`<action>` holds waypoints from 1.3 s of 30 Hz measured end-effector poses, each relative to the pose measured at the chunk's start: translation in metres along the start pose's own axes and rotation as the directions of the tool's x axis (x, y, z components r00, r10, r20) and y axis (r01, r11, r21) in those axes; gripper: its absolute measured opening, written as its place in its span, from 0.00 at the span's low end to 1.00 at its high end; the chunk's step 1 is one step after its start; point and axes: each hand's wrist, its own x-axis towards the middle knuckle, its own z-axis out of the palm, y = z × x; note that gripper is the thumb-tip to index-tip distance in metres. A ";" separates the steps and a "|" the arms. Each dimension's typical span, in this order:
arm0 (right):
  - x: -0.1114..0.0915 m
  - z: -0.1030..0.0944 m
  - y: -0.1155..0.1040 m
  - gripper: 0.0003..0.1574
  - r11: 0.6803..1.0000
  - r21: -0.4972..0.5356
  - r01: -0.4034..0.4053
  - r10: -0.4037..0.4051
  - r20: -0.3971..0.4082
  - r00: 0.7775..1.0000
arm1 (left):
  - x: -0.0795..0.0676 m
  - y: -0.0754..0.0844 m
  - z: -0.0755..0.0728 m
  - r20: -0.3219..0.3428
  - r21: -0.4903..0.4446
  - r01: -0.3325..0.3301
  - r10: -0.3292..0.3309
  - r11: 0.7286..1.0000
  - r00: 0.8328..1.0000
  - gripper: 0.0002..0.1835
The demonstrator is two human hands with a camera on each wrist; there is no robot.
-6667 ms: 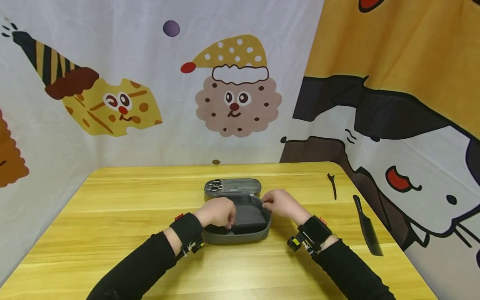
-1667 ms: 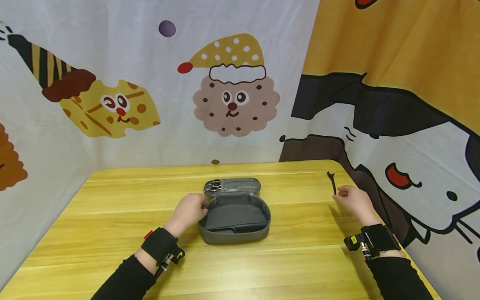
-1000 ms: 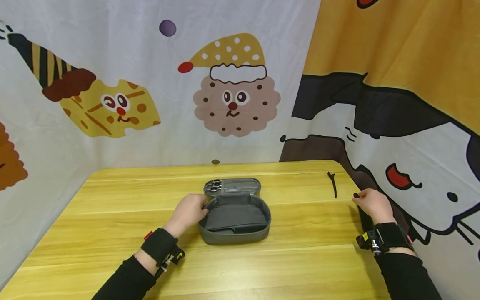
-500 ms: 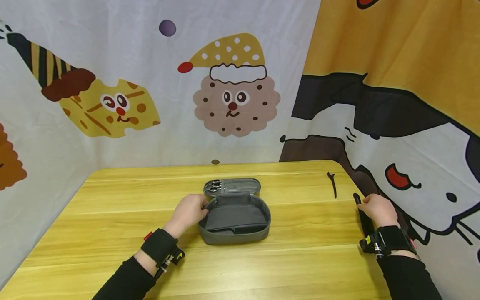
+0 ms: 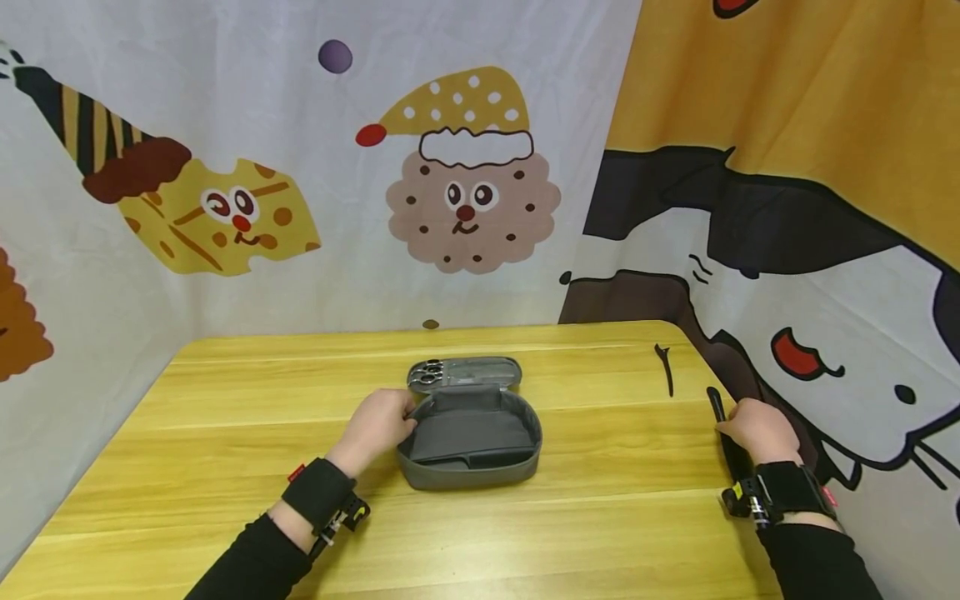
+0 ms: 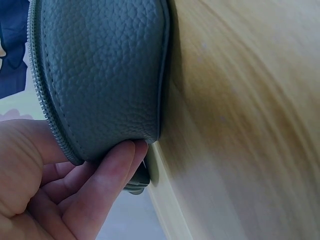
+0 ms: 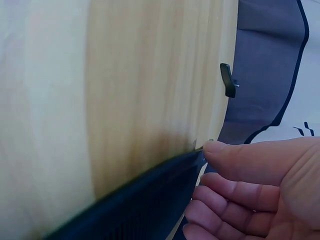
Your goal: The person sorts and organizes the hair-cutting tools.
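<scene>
An open grey zippered case [image 5: 472, 477] stands mid-table, its lid tipped back with scissors [image 5: 429, 371] in the lid's left end. At the case's left side, my left hand [image 5: 375, 429] pinches the wall by the back corner; the left wrist view shows thumb and fingers on the pebbled wall [image 6: 105, 75] below the zipper. By the table's right edge lies a black comb [image 5: 736, 457], its handle pointing away from me. My right hand [image 5: 763, 429] grips it where handle meets teeth. In the right wrist view, the thumb [image 7: 235, 156] presses the comb [image 7: 145, 200]; the fingers curl beside it.
A small dark stick with a forked end [image 5: 666, 371] lies at the back right, beyond the comb. The wooden table [image 5: 225, 467] ends in a rounded corner there. A printed curtain [image 5: 262, 100] hangs behind and to the right.
Both hands were at the case; my left shifted to its left side, then stayed. My right hand went out right past the forked stick to the comb's handle, then slid nearer me along it.
</scene>
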 end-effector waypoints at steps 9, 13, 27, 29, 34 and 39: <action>-0.003 -0.003 0.004 0.18 0.999 -0.026 -0.042 0.043 0.036 0.998 | 0.000 0.000 0.000 0.004 -0.004 0.004 -0.003 1.000 1.000 0.15; -0.001 -0.004 0.008 0.24 0.995 -0.042 -0.085 0.088 0.075 0.993 | -0.001 0.000 0.000 0.005 -0.002 -0.001 0.001 1.000 1.000 0.15; -0.001 -0.005 0.009 0.36 0.996 -0.027 -0.084 0.086 0.108 0.990 | 0.000 -0.001 0.000 -0.002 0.001 -0.010 0.010 1.000 1.000 0.15; -0.001 -0.005 0.009 0.36 0.996 -0.024 -0.084 0.086 0.106 0.991 | 0.000 -0.001 -0.001 -0.003 0.000 -0.012 0.012 1.000 1.000 0.15; -0.001 -0.004 0.008 0.31 0.997 -0.015 -0.081 0.083 0.113 0.990 | 0.000 -0.002 0.000 0.000 0.002 -0.014 0.014 1.000 1.000 0.14; 0.000 -0.004 0.010 0.26 0.998 0.005 -0.057 0.056 0.132 0.990 | 0.000 -0.002 0.001 -0.003 0.006 -0.013 0.013 1.000 1.000 0.14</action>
